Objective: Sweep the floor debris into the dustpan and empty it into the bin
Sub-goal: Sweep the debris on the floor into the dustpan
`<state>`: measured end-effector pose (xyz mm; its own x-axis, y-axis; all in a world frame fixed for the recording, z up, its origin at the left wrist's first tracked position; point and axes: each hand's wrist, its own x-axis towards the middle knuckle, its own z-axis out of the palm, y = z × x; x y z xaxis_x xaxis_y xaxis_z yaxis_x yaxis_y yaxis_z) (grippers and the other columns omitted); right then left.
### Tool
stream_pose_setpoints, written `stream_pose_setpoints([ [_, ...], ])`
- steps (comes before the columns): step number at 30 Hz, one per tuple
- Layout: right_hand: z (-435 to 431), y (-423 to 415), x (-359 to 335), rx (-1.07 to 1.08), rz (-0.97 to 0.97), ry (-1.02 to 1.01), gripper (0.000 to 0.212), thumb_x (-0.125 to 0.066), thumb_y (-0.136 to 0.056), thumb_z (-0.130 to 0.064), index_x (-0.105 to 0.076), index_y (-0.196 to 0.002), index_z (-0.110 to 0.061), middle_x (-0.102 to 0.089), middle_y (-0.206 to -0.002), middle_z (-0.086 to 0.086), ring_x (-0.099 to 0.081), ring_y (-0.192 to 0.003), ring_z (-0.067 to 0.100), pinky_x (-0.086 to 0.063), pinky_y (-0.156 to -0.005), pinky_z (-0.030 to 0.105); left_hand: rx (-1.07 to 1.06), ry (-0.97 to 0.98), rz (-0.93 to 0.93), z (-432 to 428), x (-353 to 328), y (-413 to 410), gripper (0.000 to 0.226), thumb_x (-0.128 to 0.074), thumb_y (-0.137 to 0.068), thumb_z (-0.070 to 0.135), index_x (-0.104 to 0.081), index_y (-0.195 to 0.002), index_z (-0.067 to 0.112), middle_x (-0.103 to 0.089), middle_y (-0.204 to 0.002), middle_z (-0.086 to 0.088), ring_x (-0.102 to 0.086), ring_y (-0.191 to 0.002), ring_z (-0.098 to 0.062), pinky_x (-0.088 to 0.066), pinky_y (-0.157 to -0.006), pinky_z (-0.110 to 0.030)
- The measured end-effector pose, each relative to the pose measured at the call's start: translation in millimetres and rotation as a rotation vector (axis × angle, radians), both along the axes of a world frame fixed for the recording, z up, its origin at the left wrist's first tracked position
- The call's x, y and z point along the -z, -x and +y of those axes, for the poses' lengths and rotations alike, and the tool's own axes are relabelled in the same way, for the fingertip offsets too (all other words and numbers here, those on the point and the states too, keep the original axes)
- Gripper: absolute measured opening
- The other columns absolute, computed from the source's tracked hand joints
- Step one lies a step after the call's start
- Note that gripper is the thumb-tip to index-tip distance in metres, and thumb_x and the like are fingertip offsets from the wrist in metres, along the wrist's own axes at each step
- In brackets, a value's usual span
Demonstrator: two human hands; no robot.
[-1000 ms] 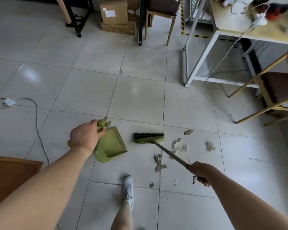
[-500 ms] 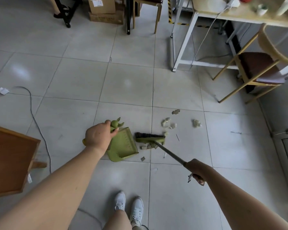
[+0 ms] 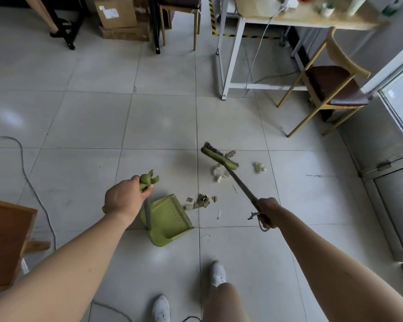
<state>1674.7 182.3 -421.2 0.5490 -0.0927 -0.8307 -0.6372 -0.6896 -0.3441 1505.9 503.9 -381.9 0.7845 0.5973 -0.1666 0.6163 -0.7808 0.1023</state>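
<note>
My left hand grips the green top of the dustpan handle. The green dustpan stands on the tiled floor with its mouth toward a small heap of cardboard scraps just to its right. My right hand holds the grey broom handle near its end. The green broom head is lifted and tilted, above and beyond crumpled clear wrappers. Another wrapper lies further right, and a cardboard bit sits by the bristles. No bin is in view.
A white-legged table and a wooden chair stand at the back right. Cardboard boxes and another chair sit at the back. A brown wooden board is at the left, with a cable on the floor. My white shoes are below.
The broom head has swung away from the dustpan mouth, up and to the right behind the wrappers. The dustpan has stayed on the floor, with scraps left beside it.
</note>
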Motion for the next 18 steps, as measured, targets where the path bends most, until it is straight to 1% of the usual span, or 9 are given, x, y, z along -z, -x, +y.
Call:
stream_pose_setpoints([
  [3, -10, -41, 7, 0.020, -0.022, 0.006, 0.022, -0.041, -0.095, -0.016, -0.039, -0.076, -0.005, -0.043, -0.035, 0.007, -0.032, -0.031, 0.013, -0.030, -0.041, 0.017, -0.060, 0.053, 0.008, -16, 3, -28, 0.037, -0.050, -0.087, 0.052, -0.055, -0.078, 0.016, -0.060, -0.068, -0.004, -0.057, -0.064, -0.029, -0.044, -0.056, -0.029],
  [4, -15, -58, 12, 0.032, -0.019, 0.002, 0.021, -0.041, -0.096, -0.015, -0.040, -0.078, -0.004, -0.045, -0.035, 0.007, -0.032, -0.028, 0.013, -0.031, -0.038, 0.015, -0.075, 0.055, 0.004, -20, 4, -41, 0.037, -0.051, -0.087, 0.052, -0.055, -0.077, 0.017, -0.060, -0.068, -0.004, -0.057, -0.064, -0.029, -0.044, -0.056, -0.029],
  [6, -24, -96, 22, 0.044, -0.002, 0.006, 0.020, -0.038, -0.096, -0.013, -0.045, -0.084, 0.001, -0.047, -0.046, 0.011, -0.031, -0.026, 0.013, -0.034, -0.035, 0.018, -0.080, 0.036, 0.016, -27, 7, -68, 0.037, -0.051, -0.086, 0.053, -0.057, -0.079, 0.017, -0.061, -0.068, -0.004, -0.057, -0.064, -0.029, -0.046, -0.056, -0.029],
  [8, -35, -133, 31, 0.045, 0.005, 0.023, 0.022, -0.034, -0.096, -0.009, -0.047, -0.085, 0.006, -0.049, -0.054, 0.015, -0.032, -0.022, 0.015, -0.037, -0.036, 0.020, -0.071, 0.009, 0.039, -31, 10, -94, 0.037, -0.051, -0.086, 0.053, -0.058, -0.081, 0.017, -0.062, -0.069, -0.005, -0.058, -0.065, -0.030, -0.049, -0.058, -0.030],
  [10, -47, -166, 38, 0.051, 0.017, 0.033, 0.023, -0.030, -0.096, -0.006, -0.044, -0.083, 0.008, -0.052, -0.063, 0.021, -0.030, -0.017, 0.015, -0.037, -0.036, 0.018, -0.089, -0.013, 0.047, -35, 12, -114, 0.038, -0.051, -0.086, 0.053, -0.057, -0.080, 0.016, -0.061, -0.067, -0.006, -0.058, -0.064, -0.031, -0.049, -0.058, -0.030],
  [12, -59, -199, 43, 0.104, 0.060, 0.036, 0.026, -0.027, -0.096, -0.004, -0.039, -0.076, 0.007, -0.050, -0.066, 0.020, -0.028, -0.018, 0.014, -0.034, -0.036, 0.016, -0.121, -0.018, 0.040, -42, 16, -131, 0.039, -0.050, -0.086, 0.054, -0.058, -0.079, 0.016, -0.060, -0.065, -0.005, -0.058, -0.062, -0.031, -0.050, -0.058, -0.029],
  [14, -68, -231, 51, 0.149, 0.086, 0.048, 0.027, -0.026, -0.096, -0.005, -0.039, -0.074, 0.004, -0.045, -0.055, 0.014, -0.031, -0.025, 0.014, -0.033, -0.038, 0.014, -0.148, -0.026, 0.034, -47, 20, -146, 0.040, -0.050, -0.086, 0.054, -0.057, -0.078, 0.016, -0.059, -0.063, -0.006, -0.058, -0.061, -0.031, -0.049, -0.057, -0.029],
  [16, -74, -253, 58, 0.229, 0.148, 0.035, 0.032, -0.026, -0.099, -0.011, -0.045, -0.076, 0.002, -0.041, -0.038, 0.008, -0.032, -0.021, 0.013, -0.037, -0.034, 0.016, -0.144, -0.045, 0.047, -52, 24, -156, 0.040, -0.051, -0.087, 0.054, -0.057, -0.078, 0.015, -0.059, -0.062, -0.006, -0.058, -0.061, -0.031, -0.049, -0.056, -0.029],
  [18, -71, -266, 67, 0.279, 0.209, -0.001, 0.033, -0.025, -0.101, -0.015, -0.049, -0.084, 0.000, -0.037, -0.034, 0.005, -0.028, -0.016, 0.011, -0.035, -0.031, 0.015, -0.115, -0.067, 0.065, -57, 27, -163, 0.041, -0.052, -0.087, 0.054, -0.057, -0.078, 0.015, -0.059, -0.060, -0.006, -0.058, -0.059, -0.031, -0.049, -0.053, -0.028],
])
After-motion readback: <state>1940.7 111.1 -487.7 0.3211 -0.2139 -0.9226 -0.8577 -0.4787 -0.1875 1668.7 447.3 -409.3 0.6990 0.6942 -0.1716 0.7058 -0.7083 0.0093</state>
